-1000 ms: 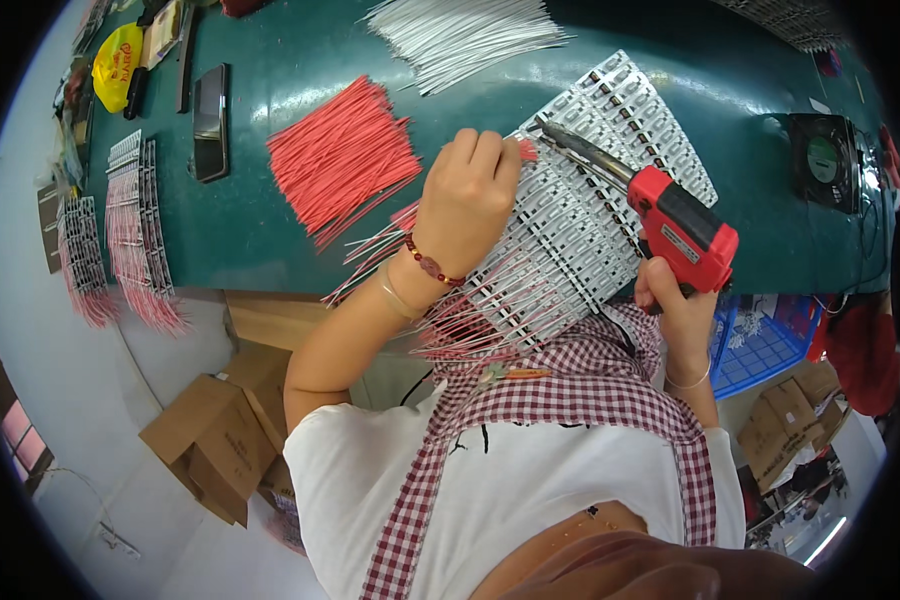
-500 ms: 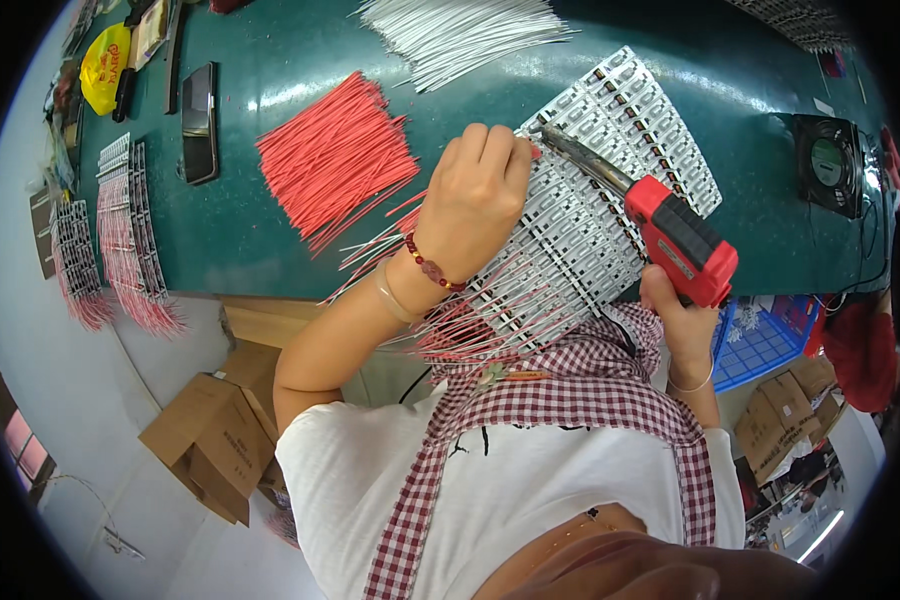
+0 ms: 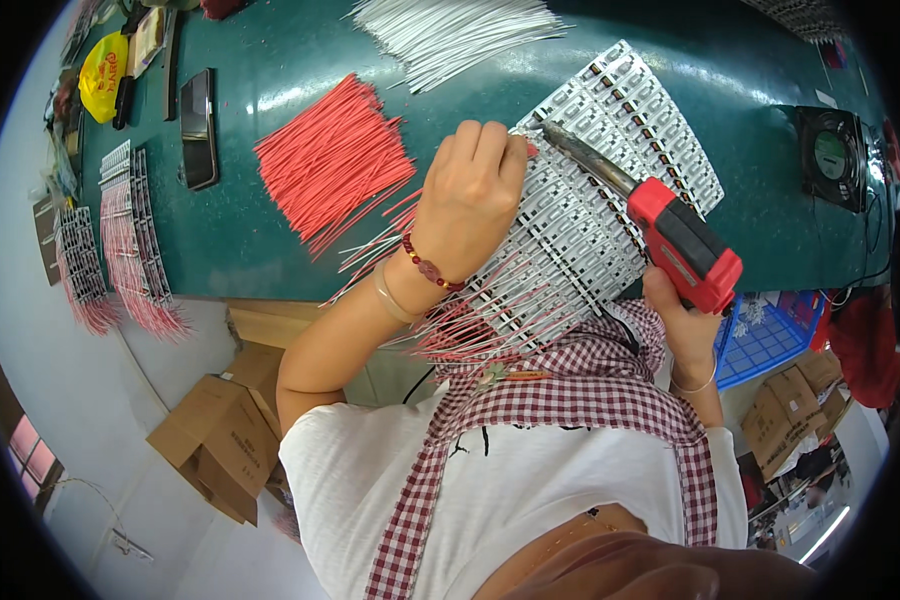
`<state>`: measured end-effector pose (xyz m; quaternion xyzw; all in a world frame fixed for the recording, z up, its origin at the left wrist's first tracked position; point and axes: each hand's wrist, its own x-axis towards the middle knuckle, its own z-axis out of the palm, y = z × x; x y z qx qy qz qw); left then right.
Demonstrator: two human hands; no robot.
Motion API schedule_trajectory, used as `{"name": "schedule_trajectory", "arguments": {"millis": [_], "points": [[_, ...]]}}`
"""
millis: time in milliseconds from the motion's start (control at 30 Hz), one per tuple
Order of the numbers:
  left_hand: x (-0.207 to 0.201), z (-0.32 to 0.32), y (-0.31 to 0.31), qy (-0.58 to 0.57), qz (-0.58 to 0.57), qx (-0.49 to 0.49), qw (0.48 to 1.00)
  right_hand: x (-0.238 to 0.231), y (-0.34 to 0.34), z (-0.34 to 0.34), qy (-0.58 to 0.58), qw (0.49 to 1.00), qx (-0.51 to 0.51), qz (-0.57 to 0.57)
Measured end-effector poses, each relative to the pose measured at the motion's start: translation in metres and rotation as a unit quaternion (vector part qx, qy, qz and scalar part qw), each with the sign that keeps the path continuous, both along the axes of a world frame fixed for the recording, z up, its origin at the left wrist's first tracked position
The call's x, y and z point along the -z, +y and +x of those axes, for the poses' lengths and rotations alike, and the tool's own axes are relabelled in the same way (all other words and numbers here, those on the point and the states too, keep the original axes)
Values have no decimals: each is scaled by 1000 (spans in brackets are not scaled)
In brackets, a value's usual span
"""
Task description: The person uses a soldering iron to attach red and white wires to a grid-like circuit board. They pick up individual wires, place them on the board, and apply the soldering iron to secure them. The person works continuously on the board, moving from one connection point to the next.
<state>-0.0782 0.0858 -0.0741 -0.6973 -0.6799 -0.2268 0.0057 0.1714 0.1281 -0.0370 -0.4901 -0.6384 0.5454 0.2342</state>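
Observation:
My right hand (image 3: 682, 325) is wrapped round the handle of a red and black soldering gun (image 3: 685, 240). The gun's dark metal tip points up and left, to the upper left edge of a panel of small silver circuit boards (image 3: 590, 200). Close beside that tip, my left hand (image 3: 473, 185) is closed in a pinch at the panel's edge; what its fingers hold is hidden behind the hand. Red and white wires (image 3: 490, 305) stick out from the panel's lower left side, under my left wrist and over the checked apron (image 3: 570, 400).
A pile of red wires (image 3: 335, 160) lies left of my left hand, with white wires (image 3: 460, 35) behind. A phone (image 3: 199, 130) and wired panels (image 3: 135, 240) are farther left. A black fan-like device (image 3: 830, 158) stands at right, above a blue basket (image 3: 765, 345). Cardboard boxes (image 3: 215, 440) sit below.
The whole view has shifted very slightly. Both hands and the soldering gun keep nearly the same places at the panel's edge.

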Motion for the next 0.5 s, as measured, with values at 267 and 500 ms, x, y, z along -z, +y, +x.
{"name": "schedule_trajectory", "arguments": {"millis": [267,500], "points": [[-4,-1,-1,18,23,-5,1000,6,-8,14,-3,998,44,-35],[0,7,-7,-11,21,7,1000,15,-10,29,13,994,59,-94]]}}
